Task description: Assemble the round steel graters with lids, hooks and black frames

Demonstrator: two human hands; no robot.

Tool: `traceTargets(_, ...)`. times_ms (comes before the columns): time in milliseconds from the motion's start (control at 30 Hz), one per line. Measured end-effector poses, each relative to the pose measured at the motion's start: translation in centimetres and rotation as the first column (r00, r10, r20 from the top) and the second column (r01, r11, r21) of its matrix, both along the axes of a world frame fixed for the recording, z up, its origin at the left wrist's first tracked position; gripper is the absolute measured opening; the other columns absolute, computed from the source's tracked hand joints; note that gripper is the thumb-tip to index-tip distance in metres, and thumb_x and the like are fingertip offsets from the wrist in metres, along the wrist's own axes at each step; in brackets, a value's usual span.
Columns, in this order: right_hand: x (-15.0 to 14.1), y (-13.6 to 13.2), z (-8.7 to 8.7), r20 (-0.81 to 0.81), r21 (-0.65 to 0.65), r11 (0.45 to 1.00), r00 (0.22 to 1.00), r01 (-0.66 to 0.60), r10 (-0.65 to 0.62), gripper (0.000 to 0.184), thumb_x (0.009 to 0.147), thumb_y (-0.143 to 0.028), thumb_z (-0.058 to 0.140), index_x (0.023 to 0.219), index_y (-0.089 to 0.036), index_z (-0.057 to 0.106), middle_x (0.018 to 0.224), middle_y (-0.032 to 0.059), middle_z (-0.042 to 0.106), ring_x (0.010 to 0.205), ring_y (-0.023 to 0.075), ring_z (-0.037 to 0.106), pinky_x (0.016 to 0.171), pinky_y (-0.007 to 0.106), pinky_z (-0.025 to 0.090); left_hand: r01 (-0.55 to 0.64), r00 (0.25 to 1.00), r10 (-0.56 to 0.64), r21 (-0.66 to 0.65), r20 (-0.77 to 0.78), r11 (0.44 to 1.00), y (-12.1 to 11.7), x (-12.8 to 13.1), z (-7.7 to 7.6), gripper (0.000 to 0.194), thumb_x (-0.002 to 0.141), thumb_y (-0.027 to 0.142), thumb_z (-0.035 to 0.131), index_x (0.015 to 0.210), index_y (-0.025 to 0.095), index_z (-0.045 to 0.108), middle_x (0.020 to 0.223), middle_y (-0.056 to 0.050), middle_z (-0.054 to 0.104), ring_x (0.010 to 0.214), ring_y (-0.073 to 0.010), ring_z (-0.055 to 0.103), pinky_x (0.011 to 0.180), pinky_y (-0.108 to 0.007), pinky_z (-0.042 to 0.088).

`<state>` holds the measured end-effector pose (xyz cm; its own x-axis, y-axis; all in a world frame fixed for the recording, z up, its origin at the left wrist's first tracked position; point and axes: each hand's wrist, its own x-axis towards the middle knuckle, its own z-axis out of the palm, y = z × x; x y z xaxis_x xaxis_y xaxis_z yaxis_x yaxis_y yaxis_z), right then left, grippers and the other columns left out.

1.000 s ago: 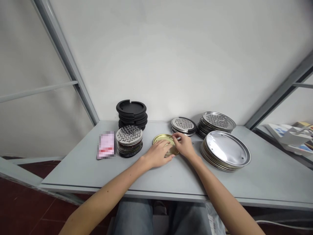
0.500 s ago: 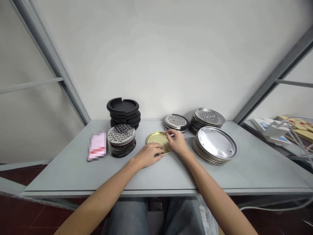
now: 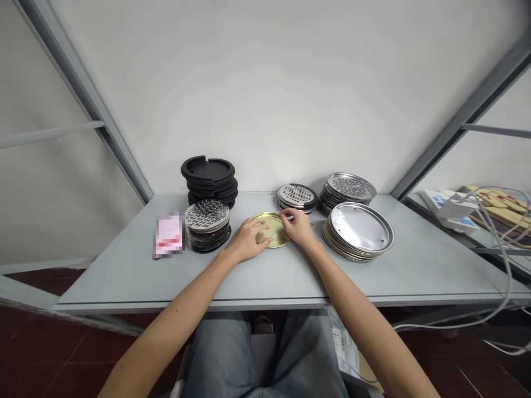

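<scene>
A gold-coloured round metal disc [image 3: 274, 225] lies flat on the grey table [image 3: 265, 276]. My left hand [image 3: 247, 239] rests on its left part with the fingers laid flat and slightly spread. My right hand [image 3: 297, 227] sits at the disc's right edge, fingers curled and pinched at the rim; what they grip is too small to make out. A small stack of perforated metal discs with black rims [image 3: 297, 197] stands just behind my right hand.
A stack of plain steel plates [image 3: 359, 230] lies to the right, perforated plates [image 3: 347, 189] behind it. A stack of black rings [image 3: 209, 177] and a perforated-disc stack [image 3: 207, 222] stand left, beside a pink packet [image 3: 168, 236]. Cables and boxes [image 3: 477, 213] lie far right.
My left hand has slid further onto the gold disc. My right hand stays at the disc's right edge. The view has shifted a little, so everything sits higher in the picture.
</scene>
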<state>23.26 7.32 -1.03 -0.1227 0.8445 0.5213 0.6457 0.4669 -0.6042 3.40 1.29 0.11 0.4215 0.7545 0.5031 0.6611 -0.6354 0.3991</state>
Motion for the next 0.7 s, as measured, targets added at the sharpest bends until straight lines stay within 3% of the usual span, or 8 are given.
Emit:
traceTargets(167, 0.30, 0.33, -0.20, -0.002, 0.013, 0.999, 0.999, 0.051, -0.051, 0.017, 0.081, -0.022, 0.053, 0.089, -0.017, 0.067, 0.093, 0.0088, 0.070, 0.088, 0.0220, 0.064, 0.081, 0.035, 0.049, -0.088, 0.994, 0.078, -0.148, -0.074, 0.985, -0.08, -0.44, -0.29, 0.078, 0.075, 0.051, 0.067, 0.139, 0.015, 0.040, 0.144, -0.017, 0.040, 0.135, -0.0330, 0.034, 0.112, -0.048, 0.030)
traceTargets(333, 0.46, 0.24, -0.27, 0.087, -0.069, 0.995, 0.994, 0.067, -0.061, 0.023, 0.083, -0.022, 0.052, 0.100, -0.016, 0.066, 0.096, 0.0097, 0.071, 0.093, 0.0236, 0.064, 0.085, 0.037, 0.048, -0.097, 0.989, 0.062, -0.274, -0.134, 0.957, -0.07, -0.62, -0.77, 0.112, 0.064, 0.068, 0.070, 0.149, 0.018, 0.018, 0.154, -0.018, 0.021, 0.144, -0.0349, 0.015, 0.116, -0.049, 0.019)
traceTargets(500, 0.42, 0.12, -0.48, 0.195, -0.101, 0.993, 0.980, 0.061, -0.041, 0.031, 0.083, -0.020, 0.052, 0.112, -0.013, 0.062, 0.107, 0.0142, 0.069, 0.103, 0.0259, 0.062, 0.092, 0.039, 0.046, -0.141, 0.986, 0.108, -0.302, -0.125, 0.943, 0.02, -0.79, -0.68, 0.118, 0.061, 0.069, 0.071, 0.150, 0.018, 0.014, 0.153, -0.019, 0.023, 0.144, -0.0380, 0.014, 0.115, -0.052, 0.020)
traceTargets(600, 0.35, 0.14, -0.43, 0.094, -0.135, 0.990, 0.995, 0.042, -0.029, 0.029, 0.083, -0.019, 0.051, 0.110, -0.014, 0.062, 0.104, 0.0121, 0.070, 0.100, 0.0241, 0.064, 0.092, 0.039, 0.047, -0.104, 0.993, 0.086, -0.252, -0.082, 0.962, 0.12, -0.85, -0.51, 0.111, 0.061, 0.064, 0.075, 0.147, 0.020, 0.021, 0.144, -0.017, 0.038, 0.138, -0.0363, 0.028, 0.112, -0.051, 0.027)
traceTargets(700, 0.33, 0.23, -0.11, -0.089, -0.102, 0.995, 0.996, 0.000, -0.009, 0.028, 0.079, -0.018, 0.054, 0.106, -0.015, 0.063, 0.103, 0.0108, 0.071, 0.097, 0.0224, 0.066, 0.091, 0.039, 0.049, -0.074, 0.997, 0.076, -0.203, 0.001, 0.976, 0.29, -0.85, -0.35, 0.108, 0.059, 0.056, 0.080, 0.145, 0.021, 0.025, 0.139, -0.016, 0.042, 0.132, -0.0343, 0.037, 0.109, -0.049, 0.033)
